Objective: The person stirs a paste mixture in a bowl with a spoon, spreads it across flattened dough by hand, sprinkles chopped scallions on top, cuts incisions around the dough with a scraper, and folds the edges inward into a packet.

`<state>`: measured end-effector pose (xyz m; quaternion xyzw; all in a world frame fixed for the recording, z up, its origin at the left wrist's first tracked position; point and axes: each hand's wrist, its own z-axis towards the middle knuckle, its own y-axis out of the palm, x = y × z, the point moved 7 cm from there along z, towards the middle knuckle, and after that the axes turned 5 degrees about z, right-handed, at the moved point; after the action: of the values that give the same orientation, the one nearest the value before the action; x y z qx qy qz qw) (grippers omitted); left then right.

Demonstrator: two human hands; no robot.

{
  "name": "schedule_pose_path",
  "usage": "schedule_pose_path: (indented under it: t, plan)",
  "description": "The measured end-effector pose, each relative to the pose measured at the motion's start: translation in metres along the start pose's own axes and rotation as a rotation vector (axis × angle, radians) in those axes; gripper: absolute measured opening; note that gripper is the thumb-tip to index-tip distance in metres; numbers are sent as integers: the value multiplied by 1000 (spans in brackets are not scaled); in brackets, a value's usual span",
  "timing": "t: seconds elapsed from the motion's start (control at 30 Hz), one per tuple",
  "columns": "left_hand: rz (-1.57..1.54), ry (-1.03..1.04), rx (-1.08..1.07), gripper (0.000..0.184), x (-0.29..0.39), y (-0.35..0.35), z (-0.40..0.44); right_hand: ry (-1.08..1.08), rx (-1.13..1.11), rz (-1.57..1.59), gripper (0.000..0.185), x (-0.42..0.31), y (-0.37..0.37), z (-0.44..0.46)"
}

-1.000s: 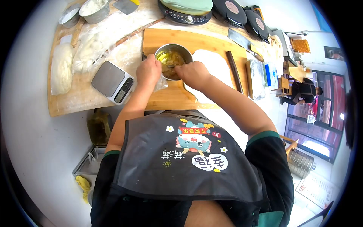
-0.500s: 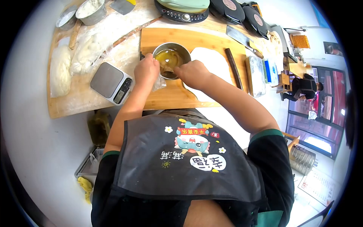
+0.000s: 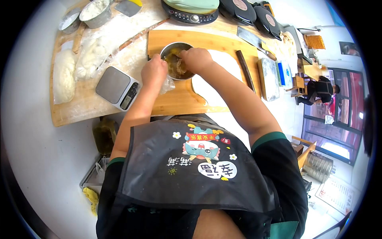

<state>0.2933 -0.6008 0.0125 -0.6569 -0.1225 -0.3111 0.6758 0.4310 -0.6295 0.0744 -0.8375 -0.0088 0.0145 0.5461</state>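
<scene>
- Steel-grey in the head camera's view, a bowl [image 3: 164,51] holding a yellow-brown mixture [image 3: 177,71] sits on a wooden board [image 3: 175,104], directly before the person, apparently for both arms to reach comfortably.
- The left hand [image 3: 154,71] is closed at the bowl's left rim, seemingly clamped there to steady it; clear plastic [image 3: 168,85] shows just below.
- The right hand [image 3: 195,59] bends its fingers over the opposite rim, wrist raised as if to clear the wall; whether they grip anything, one cannot tell.
- A pale dough sheet [image 3: 215,73] lies flat beside the bowl, partly beneath the right forearm, with a dark rolling pin [image 3: 246,71] beyond, likely parked within reach.
- A digital scale [image 3: 113,84] rests on the floury worktop [image 3: 85,113] to the left, presumably leaving the board free.
</scene>
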Motion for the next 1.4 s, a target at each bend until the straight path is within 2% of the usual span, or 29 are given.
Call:
schedule_pose_path:
  t: [0.23, 0.33, 0.43, 0.53, 0.73, 1.0, 1.1, 1.2, 1.3, 1.37, 1.4]
  plan:
    - [15, -44, -25, 15, 1, -1, 1, -38, -47, -132, 14, 14, -10, -13]
    - [6, -31, -26, 15, 1, 0, 1, -124, 55, -170, 11, 18, -15, -28]
    - [-12, -22, -20, 15, 0, 2, 1, -113, 174, -191, 14, 20, -20, -29]
    - [4, -34, -40, 16, 0, 3, 1, -130, 200, -185, 16, 19, -11, -17]
    - [28, -37, -22, 17, 2, 1, 1, -138, 5, -177, 16, 4, 23, -16]
    - [15, -39, -5, 16, 2, 2, 3, -161, -159, -201, 14, -7, 17, -41]
    - [24, -47, -11, 16, 3, 4, 3, -65, -244, -125, 20, -9, 10, -42]
    - [22, -28, 9, 16, 3, 2, 2, -63, -290, -56, 22, -11, 12, -33]
    - [26, -25, 6, 16, 3, 4, 2, -78, -212, 87, 21, -4, 37, -10]
    - [29, -24, 4, 16, 2, 5, 3, -203, -147, 164, 23, -1, 50, 1]
    - [28, -19, 8, 16, 3, 4, 3, -178, -133, 207, 23, -3, 45, 1]
